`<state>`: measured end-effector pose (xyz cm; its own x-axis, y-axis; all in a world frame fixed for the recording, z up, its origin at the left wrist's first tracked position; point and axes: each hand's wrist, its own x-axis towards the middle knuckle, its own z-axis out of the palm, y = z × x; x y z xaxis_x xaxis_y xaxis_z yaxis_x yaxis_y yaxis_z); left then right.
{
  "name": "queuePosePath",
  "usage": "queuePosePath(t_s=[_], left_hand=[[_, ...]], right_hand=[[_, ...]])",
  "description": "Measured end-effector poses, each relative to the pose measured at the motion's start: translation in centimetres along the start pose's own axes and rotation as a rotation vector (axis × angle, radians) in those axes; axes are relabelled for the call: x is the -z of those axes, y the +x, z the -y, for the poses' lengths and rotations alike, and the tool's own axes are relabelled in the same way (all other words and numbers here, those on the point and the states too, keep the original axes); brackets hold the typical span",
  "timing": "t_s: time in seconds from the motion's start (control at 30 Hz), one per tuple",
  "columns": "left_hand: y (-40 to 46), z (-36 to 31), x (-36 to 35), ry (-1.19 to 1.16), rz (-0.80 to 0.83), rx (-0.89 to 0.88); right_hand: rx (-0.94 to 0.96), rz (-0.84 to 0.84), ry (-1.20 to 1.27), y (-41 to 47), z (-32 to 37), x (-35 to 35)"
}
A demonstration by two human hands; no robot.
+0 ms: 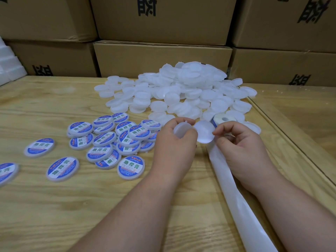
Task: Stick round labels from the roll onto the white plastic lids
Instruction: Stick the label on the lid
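Observation:
My left hand (174, 142) grips a plain white lid (179, 129) between thumb and fingers. My right hand (240, 146) pinches the edge of a round label (204, 132), which shows its pale back side and hangs between both hands. Just behind my right hand lies the label roll (222, 120). Its empty white backing strip (234, 193) trails toward me under my right forearm. A big heap of unlabelled white lids (181, 88) lies behind the hands. Several lids with blue and white labels (112, 142) are spread on the table to the left.
The wooden table (63, 206) has a raised wooden edge (291, 142) running along the right. Stacked cardboard boxes (160, 57) form a wall at the back. White foam pieces (9, 66) sit at the far left.

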<state>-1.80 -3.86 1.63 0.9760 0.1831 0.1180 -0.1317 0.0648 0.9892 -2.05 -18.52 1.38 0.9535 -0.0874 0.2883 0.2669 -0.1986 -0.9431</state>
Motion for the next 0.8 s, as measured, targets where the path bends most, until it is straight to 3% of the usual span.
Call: queuePosePath(t_s=[0.33,0.53,0.67,0.8], left_hand=[[0.0,-0.1,0.0,-0.070,0.035,0.045],[-0.3,-0.2,-0.1,-0.082,0.105,-0.030],[-0.3,-0.4,0.0,-0.172,0.162,-0.034],[0.1,-0.5,0.6,-0.274,0.150,0.008]], right_hand=[[-0.013,-0.026,0.028,-0.1,0.1,0.0],[-0.055,-0.061,0.069,-0.1,0.4,0.2],[-0.186,-0.022,0.278,0.0,0.8,0.3],[-0.450,0.230,0.715,0.8,1.2,1.7]])
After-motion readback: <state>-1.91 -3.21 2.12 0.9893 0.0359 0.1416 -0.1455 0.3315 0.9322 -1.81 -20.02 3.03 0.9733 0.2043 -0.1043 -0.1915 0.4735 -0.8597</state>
